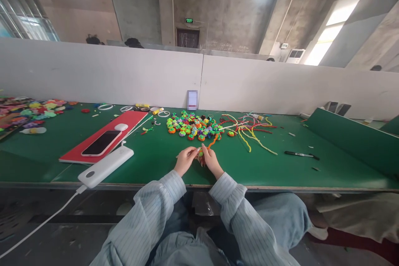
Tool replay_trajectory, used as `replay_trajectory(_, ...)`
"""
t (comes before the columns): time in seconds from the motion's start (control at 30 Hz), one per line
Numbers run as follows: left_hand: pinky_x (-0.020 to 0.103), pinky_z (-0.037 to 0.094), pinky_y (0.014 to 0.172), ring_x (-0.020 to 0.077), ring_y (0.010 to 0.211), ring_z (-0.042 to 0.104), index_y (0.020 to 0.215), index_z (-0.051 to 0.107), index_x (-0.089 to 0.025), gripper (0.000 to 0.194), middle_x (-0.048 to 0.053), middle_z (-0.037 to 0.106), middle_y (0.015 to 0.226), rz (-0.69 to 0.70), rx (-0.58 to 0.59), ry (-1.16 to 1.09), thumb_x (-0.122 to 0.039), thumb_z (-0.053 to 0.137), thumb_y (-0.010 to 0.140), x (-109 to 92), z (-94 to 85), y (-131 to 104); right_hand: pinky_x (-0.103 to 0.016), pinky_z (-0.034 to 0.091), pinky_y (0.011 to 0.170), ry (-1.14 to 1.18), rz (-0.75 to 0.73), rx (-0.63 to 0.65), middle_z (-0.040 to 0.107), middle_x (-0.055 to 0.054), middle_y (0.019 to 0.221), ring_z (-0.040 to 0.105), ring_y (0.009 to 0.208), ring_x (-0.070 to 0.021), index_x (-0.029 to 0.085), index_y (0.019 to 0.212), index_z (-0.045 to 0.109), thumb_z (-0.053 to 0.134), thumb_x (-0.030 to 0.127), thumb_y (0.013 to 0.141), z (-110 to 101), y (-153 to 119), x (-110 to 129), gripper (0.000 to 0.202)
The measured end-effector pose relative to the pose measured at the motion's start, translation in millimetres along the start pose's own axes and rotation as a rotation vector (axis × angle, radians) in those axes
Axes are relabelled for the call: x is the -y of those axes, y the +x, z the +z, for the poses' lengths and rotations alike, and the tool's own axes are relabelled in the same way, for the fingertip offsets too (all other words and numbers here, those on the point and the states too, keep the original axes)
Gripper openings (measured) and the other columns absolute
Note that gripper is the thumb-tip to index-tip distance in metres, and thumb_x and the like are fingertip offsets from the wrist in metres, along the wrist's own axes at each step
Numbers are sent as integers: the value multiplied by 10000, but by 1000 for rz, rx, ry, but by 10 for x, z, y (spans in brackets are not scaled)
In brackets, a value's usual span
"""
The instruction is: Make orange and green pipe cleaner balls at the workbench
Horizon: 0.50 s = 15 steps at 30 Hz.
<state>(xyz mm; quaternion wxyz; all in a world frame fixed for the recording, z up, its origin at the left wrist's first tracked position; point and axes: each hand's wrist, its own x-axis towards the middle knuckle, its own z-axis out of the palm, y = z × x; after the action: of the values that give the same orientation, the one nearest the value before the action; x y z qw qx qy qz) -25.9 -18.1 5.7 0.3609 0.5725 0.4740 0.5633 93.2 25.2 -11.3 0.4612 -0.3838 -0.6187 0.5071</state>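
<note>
Close to the table's front edge, my left hand and my right hand meet, both closed with fingertips pinched together. Between them is a small yellow-green pipe-cleaner piece, partly covered by the fingers. From the right hand's fingertips an orange pipe cleaner sticks up and away. Just beyond the hands lies a pile of small colourful pipe-cleaner pompoms, mostly orange, green, red and purple. Loose pipe cleaners in yellow, red and white spread to the right of the pile.
On the left, a red folder carries a phone, with a white power bank beside it. A black marker lies right. Another phone leans on the white partition. More coloured pieces lie far left.
</note>
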Motion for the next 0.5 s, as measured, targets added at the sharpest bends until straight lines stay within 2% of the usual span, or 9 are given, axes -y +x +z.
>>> replay_trajectory(0.07, 218, 427, 499, 121, 539, 543, 728, 583, -142, 296, -1, 576, 593, -24, 11, -11, -436, 562, 744, -13, 4, -2, -208, 316, 283, -15, -6, 8, 478, 18, 364, 422, 272, -97, 177, 591, 503, 393, 591, 808, 3, -5, 4, 481)
replay_trajectory(0.27, 208, 375, 429, 106, 469, 516, 685, 568, -150, 322, -17, 555, 531, -100, -5, -86, -470, 582, 714, 19, 20, 8, -218, 399, 330, -70, -52, 20, 524, 18, 478, 495, 369, -123, 166, 910, 556, 335, 528, 859, 13, -44, 20, 427)
replay_trajectory(0.5, 192, 304, 352, 90, 434, 483, 665, 522, -158, 362, -30, 522, 529, -137, -51, -155, -516, 569, 699, 99, 11, 46, -230, 421, 396, -207, -150, 25, 520, 16, 534, 496, 413, -126, 189, 1001, 569, 349, 397, 891, 0, -94, 64, 322)
